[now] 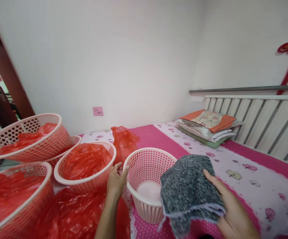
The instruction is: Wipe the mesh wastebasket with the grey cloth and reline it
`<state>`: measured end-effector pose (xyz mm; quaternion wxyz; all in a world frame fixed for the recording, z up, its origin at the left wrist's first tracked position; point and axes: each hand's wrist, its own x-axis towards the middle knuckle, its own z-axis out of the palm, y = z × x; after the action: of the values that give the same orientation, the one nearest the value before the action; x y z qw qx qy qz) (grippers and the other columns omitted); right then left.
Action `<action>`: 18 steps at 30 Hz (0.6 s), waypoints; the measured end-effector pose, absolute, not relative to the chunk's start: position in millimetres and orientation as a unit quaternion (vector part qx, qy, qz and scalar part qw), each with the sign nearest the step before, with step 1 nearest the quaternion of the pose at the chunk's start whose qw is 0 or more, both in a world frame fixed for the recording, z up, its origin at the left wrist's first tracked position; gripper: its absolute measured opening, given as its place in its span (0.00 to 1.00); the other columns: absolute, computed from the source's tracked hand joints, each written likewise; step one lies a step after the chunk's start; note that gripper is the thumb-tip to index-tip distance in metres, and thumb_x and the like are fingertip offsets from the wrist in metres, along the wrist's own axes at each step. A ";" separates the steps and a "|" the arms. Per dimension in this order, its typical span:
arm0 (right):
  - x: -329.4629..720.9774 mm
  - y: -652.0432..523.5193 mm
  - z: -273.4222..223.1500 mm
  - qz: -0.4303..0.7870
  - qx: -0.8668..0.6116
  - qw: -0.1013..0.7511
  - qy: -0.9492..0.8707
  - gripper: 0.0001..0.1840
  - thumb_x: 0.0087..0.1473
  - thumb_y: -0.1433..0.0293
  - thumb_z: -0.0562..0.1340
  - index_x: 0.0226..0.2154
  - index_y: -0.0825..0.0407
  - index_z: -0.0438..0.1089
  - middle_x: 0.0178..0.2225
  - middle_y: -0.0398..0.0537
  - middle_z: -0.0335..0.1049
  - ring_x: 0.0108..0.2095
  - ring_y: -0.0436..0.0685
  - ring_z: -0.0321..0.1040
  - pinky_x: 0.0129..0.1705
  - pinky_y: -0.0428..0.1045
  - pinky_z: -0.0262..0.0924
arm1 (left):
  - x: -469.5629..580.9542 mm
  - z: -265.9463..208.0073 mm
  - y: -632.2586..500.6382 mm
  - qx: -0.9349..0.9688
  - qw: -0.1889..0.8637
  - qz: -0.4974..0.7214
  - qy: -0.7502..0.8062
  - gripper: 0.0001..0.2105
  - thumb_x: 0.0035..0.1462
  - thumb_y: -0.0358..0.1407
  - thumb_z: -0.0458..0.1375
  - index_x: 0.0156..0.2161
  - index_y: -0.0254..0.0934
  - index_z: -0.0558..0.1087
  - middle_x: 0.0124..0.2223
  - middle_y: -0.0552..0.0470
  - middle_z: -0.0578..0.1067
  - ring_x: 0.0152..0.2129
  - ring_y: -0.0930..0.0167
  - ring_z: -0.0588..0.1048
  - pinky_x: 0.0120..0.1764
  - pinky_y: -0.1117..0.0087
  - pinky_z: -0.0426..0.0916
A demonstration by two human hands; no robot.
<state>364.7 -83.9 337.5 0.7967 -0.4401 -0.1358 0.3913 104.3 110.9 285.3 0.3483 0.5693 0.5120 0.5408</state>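
My right hand [233, 209] grips a folded grey cloth [191, 189], fuzzy and speckled, with a pale lavender edge. Thumb on top, fingers beneath, it holds the cloth just right of a pink plastic basket [150, 206], partly covering the basket's right side. Nothing lies inside that basket, which stands upright with perforated walls. By its left rim is my left hand [117, 181], thumb and bent fingers apart; whether the thumb touches the rim I cannot tell. On that hand's other side stands another pink basket [85, 182], holding red plastic bags [86, 161].
More pink baskets, one tilted [59, 141] and one at the lower left [22, 207], hold red bags. A red bag [124, 142] stands behind. Folded textiles [208, 121] lie by the white radiator [258, 126]. A pink patterned sheet [146, 134] covers the surface beneath.
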 end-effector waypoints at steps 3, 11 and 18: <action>361.5 -83.2 344.7 0.378 -0.442 0.799 -0.151 0.29 0.45 0.60 0.77 0.50 0.49 0.80 0.42 0.49 0.86 0.45 0.69 0.83 0.50 0.61 0.80 | 114.1 272.3 115.4 0.552 0.398 0.542 0.493 0.25 0.41 0.51 0.67 0.40 0.34 0.79 0.38 0.40 0.83 0.37 0.54 0.80 0.47 0.52 0.72; 343.6 -92.9 349.7 0.360 -0.466 0.791 -0.167 0.38 0.46 0.57 0.78 0.60 0.45 0.74 0.48 0.49 0.84 0.47 0.68 0.82 0.50 0.59 0.80 | 115.8 288.1 97.4 0.548 0.511 0.532 0.394 0.25 0.42 0.43 0.67 0.46 0.32 0.80 0.42 0.39 0.86 0.43 0.52 0.83 0.48 0.55 0.74; 349.7 -84.3 345.5 0.374 -0.425 0.821 -0.071 0.41 0.41 0.62 0.80 0.59 0.46 0.75 0.50 0.47 0.84 0.46 0.66 0.83 0.49 0.57 0.80 | 99.2 311.3 82.2 0.550 0.562 0.500 0.364 0.26 0.45 0.42 0.71 0.50 0.31 0.80 0.43 0.40 0.87 0.45 0.53 0.83 0.52 0.55 0.73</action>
<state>349.7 -84.3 345.5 0.8213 -0.4248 -0.0711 0.3741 99.2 82.2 311.3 0.5617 0.5497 0.3640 0.4998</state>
